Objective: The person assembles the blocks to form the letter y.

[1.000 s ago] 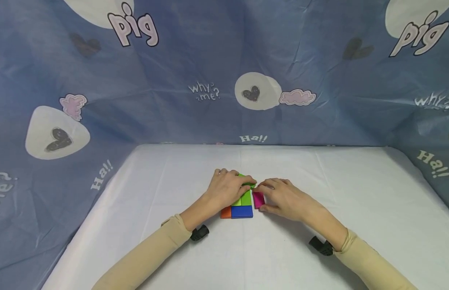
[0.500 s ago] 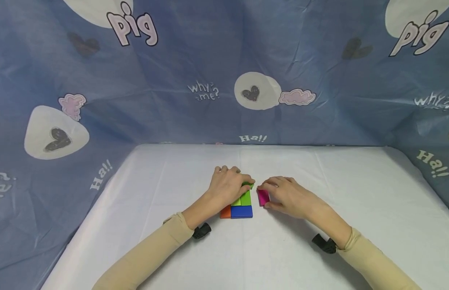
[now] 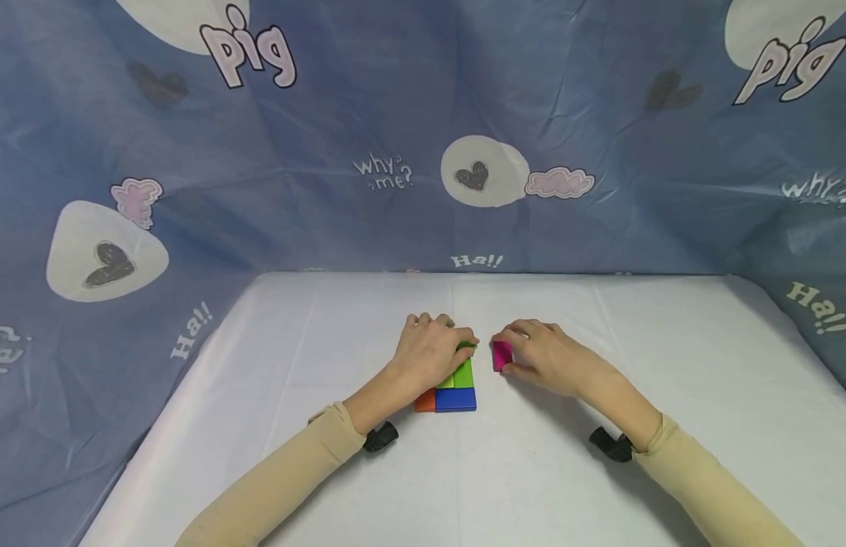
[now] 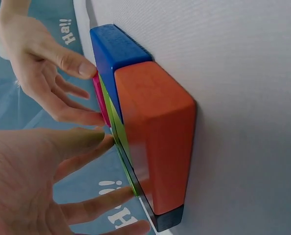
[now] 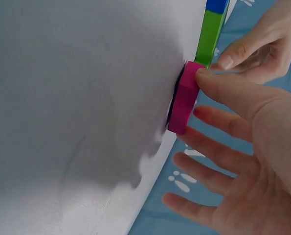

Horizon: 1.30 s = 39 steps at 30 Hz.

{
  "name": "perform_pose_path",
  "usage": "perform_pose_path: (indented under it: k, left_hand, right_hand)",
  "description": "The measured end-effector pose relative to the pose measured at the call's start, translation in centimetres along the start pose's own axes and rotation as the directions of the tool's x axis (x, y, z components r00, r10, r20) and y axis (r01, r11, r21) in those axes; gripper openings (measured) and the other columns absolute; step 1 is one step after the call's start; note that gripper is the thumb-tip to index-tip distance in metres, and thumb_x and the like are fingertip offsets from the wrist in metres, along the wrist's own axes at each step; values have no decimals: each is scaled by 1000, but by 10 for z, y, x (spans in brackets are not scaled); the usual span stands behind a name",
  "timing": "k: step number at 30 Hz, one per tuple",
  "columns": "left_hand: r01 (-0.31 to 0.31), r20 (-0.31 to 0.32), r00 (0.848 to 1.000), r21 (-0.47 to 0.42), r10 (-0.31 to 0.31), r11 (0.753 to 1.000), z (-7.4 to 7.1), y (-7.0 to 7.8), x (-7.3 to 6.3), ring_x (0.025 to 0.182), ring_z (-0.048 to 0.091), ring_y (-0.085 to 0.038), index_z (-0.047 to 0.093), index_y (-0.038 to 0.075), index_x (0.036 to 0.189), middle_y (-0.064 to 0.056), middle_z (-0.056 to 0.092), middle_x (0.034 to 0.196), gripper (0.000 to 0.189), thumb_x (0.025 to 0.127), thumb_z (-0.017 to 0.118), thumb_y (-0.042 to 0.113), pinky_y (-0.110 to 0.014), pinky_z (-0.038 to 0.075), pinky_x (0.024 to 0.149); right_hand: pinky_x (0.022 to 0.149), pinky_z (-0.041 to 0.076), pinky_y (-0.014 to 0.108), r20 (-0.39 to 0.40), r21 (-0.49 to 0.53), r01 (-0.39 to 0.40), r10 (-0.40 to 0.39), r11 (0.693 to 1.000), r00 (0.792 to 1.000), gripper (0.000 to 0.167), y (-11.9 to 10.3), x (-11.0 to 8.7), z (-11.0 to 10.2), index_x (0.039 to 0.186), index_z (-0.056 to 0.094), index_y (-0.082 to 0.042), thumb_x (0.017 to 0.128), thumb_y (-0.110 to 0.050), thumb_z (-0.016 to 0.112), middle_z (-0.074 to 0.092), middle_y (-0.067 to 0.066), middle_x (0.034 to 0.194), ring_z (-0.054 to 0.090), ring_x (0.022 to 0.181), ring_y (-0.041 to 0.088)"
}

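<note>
My right hand point(image 3: 549, 358) pinches a magenta block point(image 3: 503, 355) between thumb and fingertips. In the right wrist view the magenta block point(image 5: 185, 100) stands close over the white cloth. To its left lies a flat group of coloured blocks: a blue block point(image 3: 456, 399), an orange block point(image 3: 425, 401) and green blocks point(image 3: 463, 374). My left hand point(image 3: 426, 355) covers much of this group, its thumb and index finger gripping a green block at the far right corner. In the left wrist view a dark block point(image 4: 169, 220) shows beyond the orange one point(image 4: 157, 142).
A white cloth point(image 3: 573, 486) covers the table under the blocks. Behind and at the sides hangs a blue printed curtain point(image 3: 314, 228). Black wrist straps point(image 3: 610, 444) show at both sleeve ends.
My right hand has drawn the magenta block away from the group, to the right and then farther back. The left hand has stayed nearly still on the blocks.
</note>
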<state>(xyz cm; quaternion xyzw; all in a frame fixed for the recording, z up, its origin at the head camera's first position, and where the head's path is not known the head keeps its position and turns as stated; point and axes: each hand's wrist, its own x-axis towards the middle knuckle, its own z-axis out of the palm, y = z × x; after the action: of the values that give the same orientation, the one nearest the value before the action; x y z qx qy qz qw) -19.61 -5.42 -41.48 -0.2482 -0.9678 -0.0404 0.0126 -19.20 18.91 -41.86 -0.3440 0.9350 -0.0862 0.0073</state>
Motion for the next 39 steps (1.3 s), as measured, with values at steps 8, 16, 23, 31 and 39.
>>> perform_pose_path:
  k: [8, 16, 23, 31, 39]
  left_hand:
    - [99, -120, 989, 72, -90, 992, 1, 4, 2, 95, 73, -37, 77, 37, 131, -7, 82, 113, 32, 105, 67, 52, -49, 53, 87]
    - [146, -1, 989, 79, -146, 986, -1, 9, 7, 91, 68, -34, 74, 34, 136, -11, 79, 105, 42, 103, 65, 59, -49, 52, 89]
    - [171, -9, 985, 180, -172, 969, 1, 12, 12, 99, 71, -37, 75, 37, 133, -10, 78, 100, 43, 102, 63, 65, -54, 50, 99]
    - [167, -43, 986, 220, -162, 961, 4, 13, 16, 94, 73, -36, 78, 34, 125, -10, 79, 93, 38, 101, 66, 61, -52, 53, 93]
    - [132, 41, 989, 148, -139, 980, -3, 5, 14, 94, 71, -35, 70, 41, 138, -10, 81, 104, 35, 105, 66, 50, -52, 52, 97]
  right_hand:
    - [102, 55, 68, -12, 19, -32, 32, 999, 999, 48, 16, 13, -4, 142, 65, -7, 100, -26, 79, 67, 20, 142, 64, 133, 39]
    - [102, 55, 68, -3, 38, -57, 57, 998, 998, 49, 26, 17, 1, 144, 64, -8, 101, -27, 77, 66, 21, 144, 63, 134, 40]
    - [102, 55, 68, -23, 48, -53, 55, 997, 998, 49, 29, 20, 3, 144, 64, -7, 101, -27, 77, 66, 20, 143, 64, 133, 39]
    - [102, 55, 69, -37, 54, -71, 73, 996, 997, 51, 35, 21, 4, 144, 64, -4, 100, -26, 78, 66, 22, 143, 64, 133, 41]
    - [103, 54, 69, -41, 59, -73, 76, 996, 996, 51, 37, 21, 4, 144, 64, -4, 100, -24, 78, 66, 22, 143, 64, 134, 41]
